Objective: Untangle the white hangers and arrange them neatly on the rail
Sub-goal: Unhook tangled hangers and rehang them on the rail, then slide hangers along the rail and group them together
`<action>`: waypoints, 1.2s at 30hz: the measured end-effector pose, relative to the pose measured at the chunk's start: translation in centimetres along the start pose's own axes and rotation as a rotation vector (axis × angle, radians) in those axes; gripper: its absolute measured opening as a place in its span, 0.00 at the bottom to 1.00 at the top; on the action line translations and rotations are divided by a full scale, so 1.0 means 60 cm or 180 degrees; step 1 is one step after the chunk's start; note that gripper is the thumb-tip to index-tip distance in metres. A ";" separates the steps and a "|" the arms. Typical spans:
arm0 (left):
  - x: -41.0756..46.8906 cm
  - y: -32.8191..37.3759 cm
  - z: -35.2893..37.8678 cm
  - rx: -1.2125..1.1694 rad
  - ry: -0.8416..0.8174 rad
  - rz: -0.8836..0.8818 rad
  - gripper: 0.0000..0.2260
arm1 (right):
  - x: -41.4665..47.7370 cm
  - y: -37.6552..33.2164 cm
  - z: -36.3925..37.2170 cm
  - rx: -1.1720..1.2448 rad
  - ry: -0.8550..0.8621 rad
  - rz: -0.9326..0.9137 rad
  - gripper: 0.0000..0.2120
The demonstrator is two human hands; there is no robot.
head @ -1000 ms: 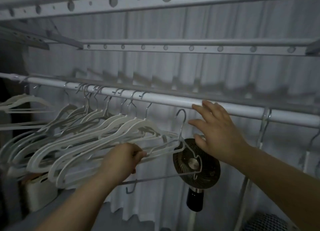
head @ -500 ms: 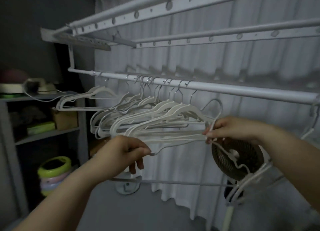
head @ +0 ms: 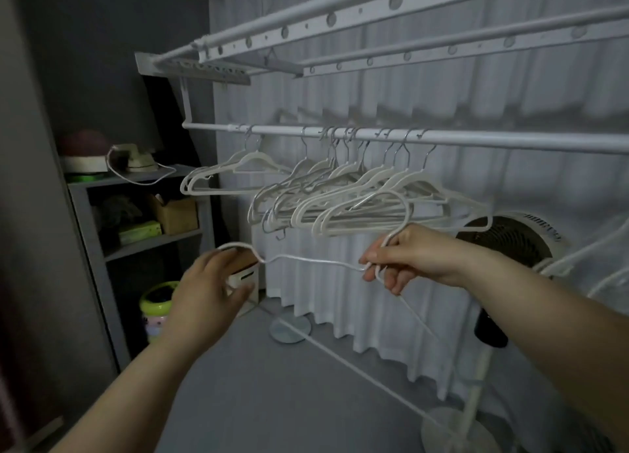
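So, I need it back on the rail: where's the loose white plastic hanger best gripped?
Grip the loose white plastic hanger at its neck, from below, as the right hand does: its hook arcs upward there, free to go over the white metal rail.

— Where does the view look from?
— From the person's head: wide-angle, facing forward and slightly down, with the rail (head: 476, 138) slanting across the upper half to the right edge.
— How near?
— Close. The left hand (head: 207, 282) and right hand (head: 415, 255) reach in from the bottom edge, with the loose hanger (head: 306, 260) between them mid-frame.
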State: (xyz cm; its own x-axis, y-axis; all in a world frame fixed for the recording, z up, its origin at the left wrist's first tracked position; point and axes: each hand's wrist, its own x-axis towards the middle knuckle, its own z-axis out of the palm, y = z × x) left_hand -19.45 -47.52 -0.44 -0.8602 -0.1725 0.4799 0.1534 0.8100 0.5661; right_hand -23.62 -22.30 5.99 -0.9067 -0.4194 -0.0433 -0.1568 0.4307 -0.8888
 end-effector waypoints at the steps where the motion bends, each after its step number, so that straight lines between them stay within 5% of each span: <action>1: -0.011 -0.003 -0.001 -0.0102 -0.0074 -0.0005 0.22 | -0.008 -0.003 0.014 0.0070 0.0079 -0.0005 0.07; 10: -0.119 0.075 0.014 -0.2104 -0.2192 -0.0065 0.12 | -0.044 -0.018 0.094 0.0050 0.1189 0.0268 0.10; 15: -0.153 0.118 0.035 -0.2822 -0.2998 -0.0478 0.28 | -0.051 -0.021 0.099 -0.0065 0.1516 0.0420 0.13; 19: -0.170 0.154 0.060 -0.2647 -0.3000 -0.0367 0.34 | -0.048 -0.023 0.094 0.0065 0.1797 0.0493 0.11; 28: -0.107 0.135 0.071 -0.2655 -0.2409 -0.0197 0.11 | -0.050 -0.013 0.031 -0.0944 0.1985 0.0399 0.14; 36: 0.023 0.167 0.108 -0.1641 -0.2776 0.0315 0.09 | -0.015 0.022 -0.075 -0.1351 0.1934 0.0437 0.16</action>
State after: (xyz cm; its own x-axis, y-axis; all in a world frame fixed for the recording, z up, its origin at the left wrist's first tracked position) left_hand -22.24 -36.00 1.54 -0.8555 0.5178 0.0009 0.2567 0.4226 0.8692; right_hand -24.79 -17.73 6.92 -0.9661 0.1218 0.2275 -0.0527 0.7699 -0.6359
